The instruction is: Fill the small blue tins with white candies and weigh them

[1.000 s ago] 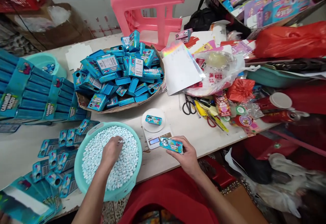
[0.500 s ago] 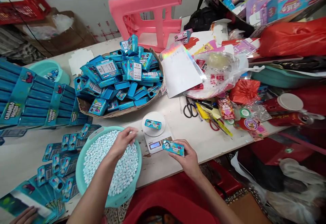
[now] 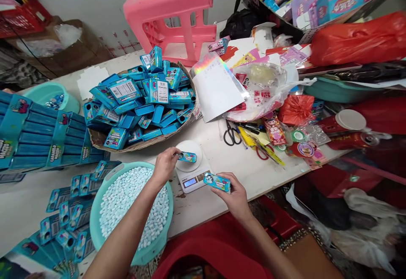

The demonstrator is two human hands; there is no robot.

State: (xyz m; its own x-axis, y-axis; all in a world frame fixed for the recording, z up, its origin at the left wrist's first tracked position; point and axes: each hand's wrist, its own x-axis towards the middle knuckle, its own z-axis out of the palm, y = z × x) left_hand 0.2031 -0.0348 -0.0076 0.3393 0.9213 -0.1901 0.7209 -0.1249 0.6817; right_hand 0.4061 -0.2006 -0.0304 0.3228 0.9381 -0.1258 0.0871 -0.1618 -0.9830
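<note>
A white digital scale (image 3: 192,181) carries a small blue box (image 3: 189,157) on its round plate. My left hand (image 3: 165,165) is at the left end of that box, its fingertips pinched together; whatever is between them is too small to name. In my right hand (image 3: 235,194) a second blue box (image 3: 217,182) is held between thumb and fingers, just right of the scale's display. Left of the scale stands a turquoise basin (image 3: 94,224) with many pale blue candies (image 3: 133,194), and my left forearm crosses above it.
A torn carton (image 3: 139,144) heaped with blue boxes lies behind the basin. More blue boxes (image 3: 65,213) lie to its left. Scissors (image 3: 232,134), pens and a plastic bag (image 3: 263,88) are at the right. A pink stool (image 3: 187,29) stands at the back.
My left hand has moved from above the candies to the box on the scale. My right hand still holds its box near the scale. The view has shifted slightly.
</note>
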